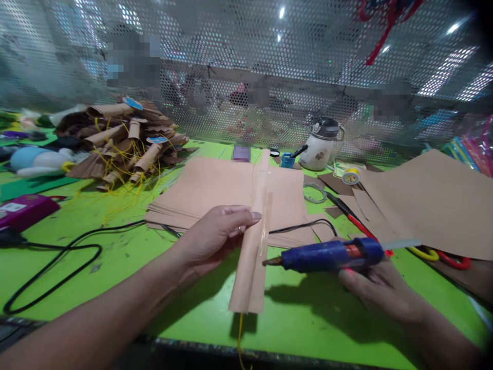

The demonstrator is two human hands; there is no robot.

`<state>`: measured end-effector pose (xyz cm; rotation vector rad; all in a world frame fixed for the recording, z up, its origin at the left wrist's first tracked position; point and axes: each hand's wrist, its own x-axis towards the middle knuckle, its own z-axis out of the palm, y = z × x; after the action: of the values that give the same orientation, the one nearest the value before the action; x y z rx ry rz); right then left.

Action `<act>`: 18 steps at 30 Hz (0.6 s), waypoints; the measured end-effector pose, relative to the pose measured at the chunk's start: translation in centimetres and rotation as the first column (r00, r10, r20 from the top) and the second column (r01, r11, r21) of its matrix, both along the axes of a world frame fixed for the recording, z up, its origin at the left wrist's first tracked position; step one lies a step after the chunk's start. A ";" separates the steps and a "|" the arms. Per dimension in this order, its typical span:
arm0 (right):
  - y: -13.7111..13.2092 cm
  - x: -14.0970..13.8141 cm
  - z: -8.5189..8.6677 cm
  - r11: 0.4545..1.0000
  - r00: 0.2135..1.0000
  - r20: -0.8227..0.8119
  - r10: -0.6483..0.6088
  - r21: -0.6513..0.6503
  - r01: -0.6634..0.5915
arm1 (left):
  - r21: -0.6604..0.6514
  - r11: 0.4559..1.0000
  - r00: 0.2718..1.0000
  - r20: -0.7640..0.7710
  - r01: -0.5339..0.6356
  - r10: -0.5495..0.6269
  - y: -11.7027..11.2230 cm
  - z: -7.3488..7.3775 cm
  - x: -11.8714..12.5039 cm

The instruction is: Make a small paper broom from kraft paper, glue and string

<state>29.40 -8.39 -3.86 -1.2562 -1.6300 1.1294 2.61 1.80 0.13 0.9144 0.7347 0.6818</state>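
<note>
My left hand grips a rolled tube of brown paper near its middle, thumb on top. A loose flap runs along the tube's right side, with a shiny strip of glue on it. Yellow string hangs out of the near end. My right hand is closed around a blue hot glue gun, with a clear glue stick poking from its back. The gun's nozzle points left, at the flap's right edge. Behind the tube lies a stack of brown paper sheets.
Rolled paper pieces with yellow strings are heaped at the back left. A black cable crosses the green table. Scissors, a thread spool, a blue jar, a white jug and large brown sheets lie right.
</note>
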 end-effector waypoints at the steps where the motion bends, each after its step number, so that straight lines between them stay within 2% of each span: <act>1: 0.1 0.0 -0.1 0.999 0.999 -0.014 -0.033 0.017 0.033 | 0.008 1.000 1.000 -0.003 -0.003 0.003 0.0 0.0 0.0; 6: 0.3 0.1 -0.7 0.992 0.993 -0.052 -0.108 0.062 0.111 | 0.074 0.997 0.997 -0.078 -0.003 0.009 -0.1 -0.1 0.2; 12: -0.1 0.6 -1.6 0.991 0.993 0.031 -0.118 0.068 0.116 | 0.072 0.997 0.994 -0.111 0.002 0.006 -0.1 -0.1 0.2; 15: -0.2 0.1 -0.8 0.992 0.993 0.061 -0.105 0.083 0.099 | 0.042 0.999 0.996 -0.089 -0.003 0.007 0.1 -0.2 0.2; 18: -0.3 -0.4 0.4 0.998 0.991 0.125 -0.055 0.042 0.050 | 0.022 1.000 0.999 -0.042 -0.005 0.006 0.3 -0.3 0.2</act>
<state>29.00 -8.73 -3.43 -1.3609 -1.6927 0.9987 2.80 2.07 -0.19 0.9493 0.7685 0.6788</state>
